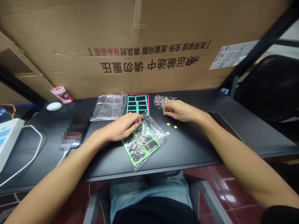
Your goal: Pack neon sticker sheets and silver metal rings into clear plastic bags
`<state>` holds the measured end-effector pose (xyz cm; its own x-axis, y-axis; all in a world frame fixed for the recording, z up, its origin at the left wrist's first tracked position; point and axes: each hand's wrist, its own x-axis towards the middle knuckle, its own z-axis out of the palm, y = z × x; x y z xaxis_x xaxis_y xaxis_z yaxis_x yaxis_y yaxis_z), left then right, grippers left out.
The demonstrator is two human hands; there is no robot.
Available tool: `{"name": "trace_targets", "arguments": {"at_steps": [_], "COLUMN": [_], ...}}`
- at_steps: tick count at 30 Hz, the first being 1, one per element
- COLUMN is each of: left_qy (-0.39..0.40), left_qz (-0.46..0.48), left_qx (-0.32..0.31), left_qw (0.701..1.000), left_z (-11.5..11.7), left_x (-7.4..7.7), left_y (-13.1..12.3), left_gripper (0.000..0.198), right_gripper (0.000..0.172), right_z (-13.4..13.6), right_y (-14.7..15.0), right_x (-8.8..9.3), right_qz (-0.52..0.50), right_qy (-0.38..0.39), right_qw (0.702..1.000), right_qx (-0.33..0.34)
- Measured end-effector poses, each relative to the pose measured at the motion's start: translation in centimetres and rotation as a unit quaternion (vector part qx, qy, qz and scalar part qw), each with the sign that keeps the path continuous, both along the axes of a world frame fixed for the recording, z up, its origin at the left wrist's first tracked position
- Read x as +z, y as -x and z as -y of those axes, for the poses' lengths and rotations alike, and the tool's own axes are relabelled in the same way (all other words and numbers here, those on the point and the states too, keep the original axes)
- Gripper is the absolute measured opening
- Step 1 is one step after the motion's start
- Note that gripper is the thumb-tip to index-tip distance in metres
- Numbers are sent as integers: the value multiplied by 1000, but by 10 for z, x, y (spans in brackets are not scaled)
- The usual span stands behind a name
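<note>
On black tabletop point(198, 140), left hand point(122, 127) rests on clear bag point(157, 130) holding green frame point(151, 149) and metal rings point(137, 143), fingers pressed together, no clear pinch. Right hand point(179, 111) sits at the edge of ring pile point(161, 101), fingers loosely together, contact unclear. Teal frame point(137, 107) and flat plastic bag point(109, 107) lie behind, yellow dots point(168, 124) just below right hand

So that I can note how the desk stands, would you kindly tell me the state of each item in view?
Left hand: open, resting on the bag.
Right hand: touching the rings.
Loose metal rings: heaped.
Green-framed clear bag: lying flat, rings inside.
Red-and-white bottle: on its side.
</note>
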<state>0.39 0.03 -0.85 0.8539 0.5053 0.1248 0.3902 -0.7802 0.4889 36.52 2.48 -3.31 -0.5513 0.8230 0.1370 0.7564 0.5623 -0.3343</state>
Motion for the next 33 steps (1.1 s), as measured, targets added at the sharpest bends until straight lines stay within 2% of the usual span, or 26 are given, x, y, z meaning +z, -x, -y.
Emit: {"name": "trace_targets", "arguments": {"at_steps": [6, 10, 18, 20, 23, 25, 27, 29, 31, 33], "left_qy": [4, 6, 1, 3, 1, -3, -2, 1, 4, 5], "left_qz": [-1, -1, 2, 0, -3, -3, -3, -4, -5, -7], "left_qx": [0, 0, -2, -1, 0, 0, 1, 4, 7, 11], "left_qw": [1000, 1000, 1000, 1000, 1000, 1000, 1000, 1000, 1000, 1000], "left_z": [1, 1, 0, 0, -1, 0, 0, 1, 2, 3], "left_x": [1, 0, -1, -1, -1, -1, 0, 2, 2, 2], "left_y": [-1, 0, 0, 0, 0, -1, -1, -1, -1, 0], "left_gripper": [17, 18, 17, 17, 18, 18, 18, 19, 20, 20], "right_gripper": [21, 30, 17, 15, 12, 14, 17, 17, 13, 16], "right_z": [8, 8, 8, 8, 9, 10, 13, 18, 25, 34], "right_y": [-6, -11, -6, -2, 4, 7, 9, 13, 24, 39], "right_x": [18, 20, 17, 16, 13, 13, 15, 18, 20, 21], "right_qz": [-16, -3, 4, 30, 92, 93, 21, -107, -241, -331], "right_qy": [31, 49, 80, 60, -17, -62, -83, -80, -40, 44], "right_qw": [999, 999, 996, 997, 995, 993, 994, 987, 965, 939], "right_qx": [-19, -17, -49, -46, -47, -50, -62, -85, -98, -80]}}
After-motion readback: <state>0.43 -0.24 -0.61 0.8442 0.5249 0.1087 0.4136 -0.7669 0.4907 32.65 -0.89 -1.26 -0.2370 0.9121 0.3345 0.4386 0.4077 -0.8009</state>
